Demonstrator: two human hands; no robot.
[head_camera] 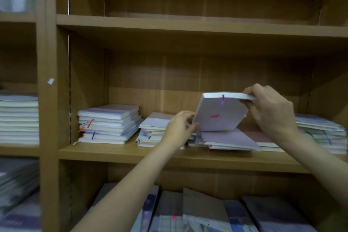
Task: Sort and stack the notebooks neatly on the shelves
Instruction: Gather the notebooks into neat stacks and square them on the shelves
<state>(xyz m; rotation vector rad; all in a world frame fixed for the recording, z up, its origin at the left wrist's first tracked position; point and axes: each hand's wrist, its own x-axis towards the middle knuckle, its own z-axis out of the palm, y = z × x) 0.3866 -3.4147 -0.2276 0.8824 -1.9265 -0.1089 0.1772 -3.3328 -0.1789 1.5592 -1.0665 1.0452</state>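
On the middle shelf (pixel 188 158), a notebook (pixel 220 114) is held tilted, nearly upright, above a low stack (pixel 231 140). The right hand (pixel 271 111) pinches its upper edge between thumb and fingers; the left hand (pixel 178 128) grips its lower left corner, though blur hides the exact hold. Its long axis runs roughly left-right, cover facing the viewer. Likely light and flexible; best held by opposite edges.
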